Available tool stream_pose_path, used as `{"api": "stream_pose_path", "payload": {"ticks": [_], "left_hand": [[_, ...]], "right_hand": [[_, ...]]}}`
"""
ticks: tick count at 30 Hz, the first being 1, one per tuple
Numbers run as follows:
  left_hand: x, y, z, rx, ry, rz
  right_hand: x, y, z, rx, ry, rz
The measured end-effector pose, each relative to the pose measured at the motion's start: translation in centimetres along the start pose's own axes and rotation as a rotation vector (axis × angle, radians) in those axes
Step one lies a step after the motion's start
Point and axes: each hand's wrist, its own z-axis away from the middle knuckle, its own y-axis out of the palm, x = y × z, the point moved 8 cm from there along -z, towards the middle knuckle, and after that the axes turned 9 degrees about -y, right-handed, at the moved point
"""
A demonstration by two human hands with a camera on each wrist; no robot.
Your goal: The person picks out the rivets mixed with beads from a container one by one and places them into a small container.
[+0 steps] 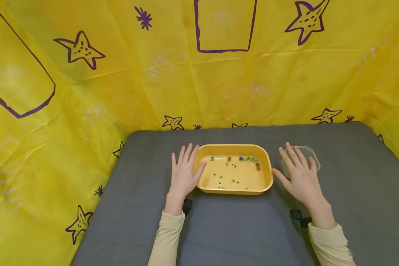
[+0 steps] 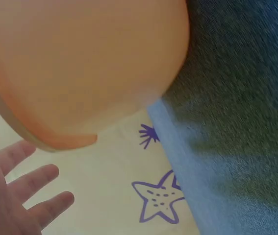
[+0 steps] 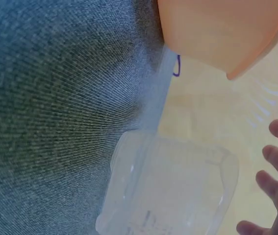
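A yellow plastic basin [image 1: 234,191] stands on the grey table, with several glass marbles [image 1: 248,159] lined along its back right corner. Small brass-coloured screws [image 1: 233,181] are scattered over its floor. My left hand [image 1: 183,173] is at the basin's left end with fingers spread, thumb over the rim. In the left wrist view, its fingers [image 2: 44,208] extend past the basin's wall. My right hand [image 1: 300,181], also spread and holding nothing, hovers at the right end, its thumb tip by the rim. Beneath and behind its fingers is a clear plastic container [image 3: 173,186].
The grey cloth-covered table [image 1: 219,229] extends around the basin. A yellow curtain [image 1: 199,85] with purple starfish drawings hangs behind the table and along its sides. A dark wrist strap piece [image 1: 299,218] sticks out under the right wrist.
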Motion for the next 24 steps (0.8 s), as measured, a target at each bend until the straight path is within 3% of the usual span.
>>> {"api": "stream_pose_path", "payload": {"ticks": [5, 11, 16, 24], "left_hand": [[-0.6, 0.0, 0.0, -0.008, 0.020, 0.023], [-0.6, -0.2, -0.1, -0.007, 0.010, 0.050], [0.1, -0.6, -0.2, -0.004, -0.029, 0.135], [1.3, -1.6, -0.1, -0.091, -0.080, 0.295]], "right_hand": [[-0.1, -0.3, -0.1, -0.018, 0.003, -0.013], [0.6, -1.0, -0.9, -0.096, -0.048, -0.034], [1.3, -1.5, -1.7, -0.144, -0.075, -0.086], [2.2, -1.7, -3.1, -0.151, -0.110, -0.157]]}}
